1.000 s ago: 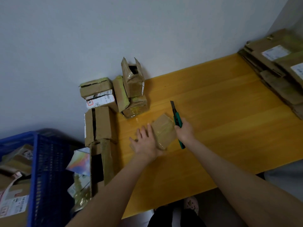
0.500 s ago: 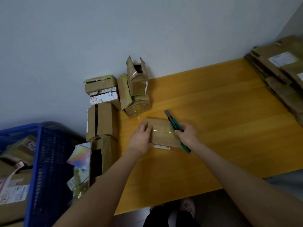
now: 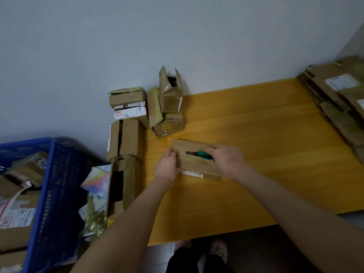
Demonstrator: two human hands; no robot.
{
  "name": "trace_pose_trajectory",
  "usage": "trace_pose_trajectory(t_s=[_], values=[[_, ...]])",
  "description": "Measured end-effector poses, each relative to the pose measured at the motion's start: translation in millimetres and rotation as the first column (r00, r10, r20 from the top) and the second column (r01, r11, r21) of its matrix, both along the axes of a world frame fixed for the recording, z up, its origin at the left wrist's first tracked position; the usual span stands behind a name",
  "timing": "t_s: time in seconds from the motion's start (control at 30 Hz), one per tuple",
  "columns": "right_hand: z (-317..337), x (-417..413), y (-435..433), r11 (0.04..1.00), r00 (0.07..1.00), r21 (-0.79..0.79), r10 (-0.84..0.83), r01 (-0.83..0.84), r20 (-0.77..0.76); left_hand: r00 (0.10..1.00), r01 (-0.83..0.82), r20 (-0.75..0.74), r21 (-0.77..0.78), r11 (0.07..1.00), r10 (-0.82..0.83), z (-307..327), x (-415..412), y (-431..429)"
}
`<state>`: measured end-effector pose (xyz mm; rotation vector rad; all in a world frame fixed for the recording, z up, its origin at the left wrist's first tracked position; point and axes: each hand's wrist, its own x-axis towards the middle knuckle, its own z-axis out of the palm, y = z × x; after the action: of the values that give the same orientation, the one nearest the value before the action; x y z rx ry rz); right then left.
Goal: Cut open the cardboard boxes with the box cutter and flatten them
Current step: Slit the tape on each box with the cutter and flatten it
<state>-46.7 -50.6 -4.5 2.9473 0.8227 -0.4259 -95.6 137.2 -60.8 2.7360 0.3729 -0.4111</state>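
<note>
Looks mid-cut on the small cardboard box (image 3: pixel 195 165), lying flat toward the left end of the yellow table (image 3: pixel 256 146), just in front of the pile of boxes (image 3: pixel 126 138) by the wall; running the box cutter (image 3: pixel 199 154) along the taped top seam, tip aimed at the left hand (image 3: pixel 167 166) and near it; gripping the green handle with the right hand (image 3: pixel 226 160), fingers clenched round it; pinning the box's left end with the left hand, fingers curled over the edge, squarely in the blade's line.

Main risk, as judged: popping through the tape and jumping into those fingers, from cutting toward the holding hand. Next: going too deep and scoring the tabletop or any contents. Also: skidding a light box with a loose hold, then losing the line. Blue crate (image 3: pixel 59 184) and flattened stack (image 3: pixel 338 99) well apart; no issue there.
</note>
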Motion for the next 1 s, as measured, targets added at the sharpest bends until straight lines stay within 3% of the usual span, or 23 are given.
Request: trace_pose_trajectory(t_s=[1.0], values=[[12,-1,0,0.998,0.997,0.023,0.065,-0.066,0.047,0.999,-0.014,-0.034,0.0,1.0,0.014,5,2,-2]])
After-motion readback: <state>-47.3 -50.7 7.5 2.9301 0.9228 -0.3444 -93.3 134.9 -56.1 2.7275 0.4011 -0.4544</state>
